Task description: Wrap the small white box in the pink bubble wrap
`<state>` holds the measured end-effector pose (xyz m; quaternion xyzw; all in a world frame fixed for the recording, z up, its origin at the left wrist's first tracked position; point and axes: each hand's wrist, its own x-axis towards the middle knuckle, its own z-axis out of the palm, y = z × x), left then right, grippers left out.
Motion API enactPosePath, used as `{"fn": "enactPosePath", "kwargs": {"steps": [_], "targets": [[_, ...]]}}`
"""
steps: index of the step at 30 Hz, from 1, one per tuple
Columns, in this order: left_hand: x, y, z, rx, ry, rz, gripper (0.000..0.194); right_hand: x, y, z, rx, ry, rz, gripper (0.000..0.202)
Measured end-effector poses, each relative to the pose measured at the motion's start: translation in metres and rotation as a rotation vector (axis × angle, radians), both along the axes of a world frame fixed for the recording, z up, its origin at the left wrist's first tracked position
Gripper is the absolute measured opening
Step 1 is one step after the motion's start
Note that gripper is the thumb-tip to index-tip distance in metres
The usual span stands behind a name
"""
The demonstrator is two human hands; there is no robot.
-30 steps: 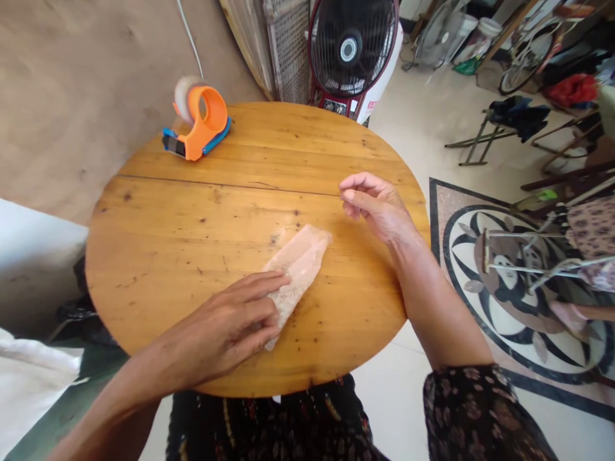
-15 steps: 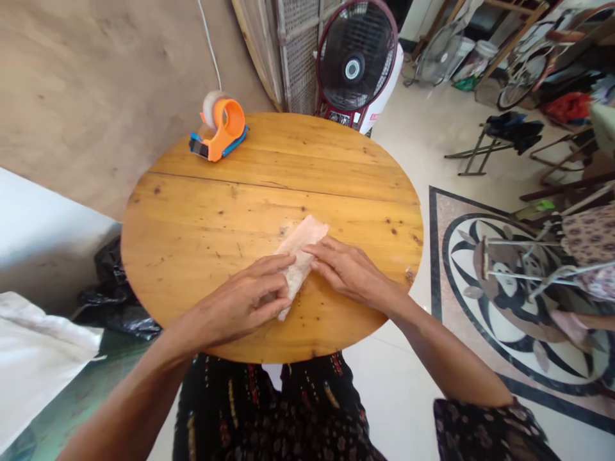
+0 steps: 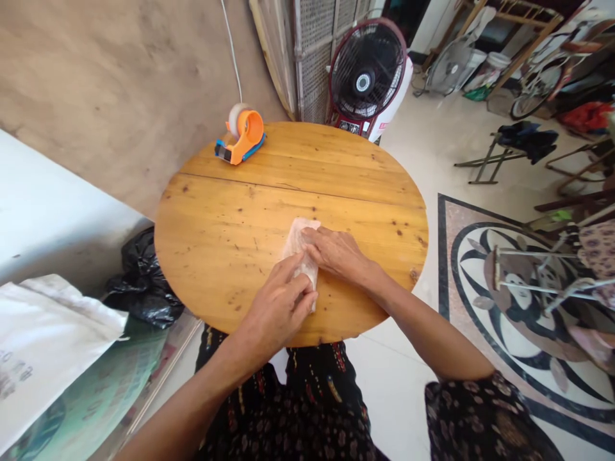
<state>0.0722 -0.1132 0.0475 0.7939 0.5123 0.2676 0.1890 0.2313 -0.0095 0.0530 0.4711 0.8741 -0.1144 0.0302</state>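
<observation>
A flat, oblong bundle in pale pink, crinkled, see-through wrap that looks like bubble wrap (image 3: 298,238) lies on the round wooden table (image 3: 216,218), near its front edge. What is inside the wrap cannot be made out. My left hand (image 3: 281,301) grips its near end, thumb and curled fingers closed on it. From the right, my right hand (image 3: 336,255) holds the upper part, fingertips pressed together on the wrap. The fingertips of both hands nearly meet over the middle and partly cover it.
An orange tape dispenser (image 3: 246,137) stands at the table's back left. Behind the table is a fan (image 3: 365,77). Black plastic bags (image 3: 144,282) and a white sack (image 3: 52,346) are at the left. A stool (image 3: 494,157) stands on the floor at the right.
The bundle has turned to lie straighter and looks narrower. My left hand has moved closer to my right hand, with the fingers curled further over the wrap. The camera view has shifted left.
</observation>
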Motion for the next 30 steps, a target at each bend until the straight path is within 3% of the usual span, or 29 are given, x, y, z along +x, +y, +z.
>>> {"fn": "enactPosePath", "kwargs": {"steps": [7, 12, 16, 25, 30], "targets": [[0.007, -0.003, 0.001, 0.005, 0.04, 0.006, 0.017, -0.005, 0.011, -0.01, 0.037, 0.021, -0.023, 0.039], [0.006, -0.003, -0.003, 0.028, 0.043, 0.02, 0.016, -0.004, 0.021, -0.02, 0.153, 0.144, -0.083, 0.034], [0.005, -0.003, -0.004, 0.046, 0.058, 0.021, 0.017, -0.003, 0.037, -0.024, 0.191, 0.191, -0.109, 0.05], [0.004, -0.006, 0.005, 0.024, 0.126, 0.056, 0.015, -0.019, 0.067, 0.002, -0.058, 0.038, -0.048, 0.033], [0.006, -0.009, 0.007, 0.037, 0.123, 0.088, 0.015, -0.031, 0.074, 0.012, -0.094, -0.064, -0.058, 0.032]]}}
